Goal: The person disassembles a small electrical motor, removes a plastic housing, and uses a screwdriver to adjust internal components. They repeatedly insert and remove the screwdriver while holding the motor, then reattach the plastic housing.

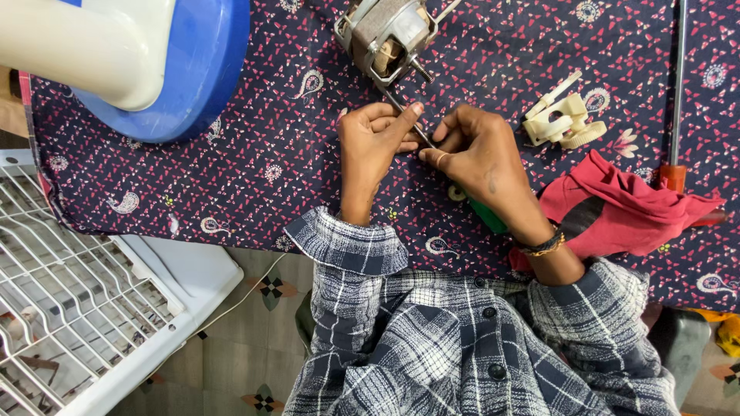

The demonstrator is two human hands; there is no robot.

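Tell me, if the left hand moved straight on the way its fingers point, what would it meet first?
Probably the right hand: the left hand points toward it, both meeting at a thin metal tool.

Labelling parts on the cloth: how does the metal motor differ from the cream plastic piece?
The motor is grey metal, boxy, with a shaft sticking out; the cream plastic piece is pale, with a round toothed wheel and a thin arm. The motor lies just above the hands; the plastic piece lies apart, to their right. Both rest on the patterned cloth.
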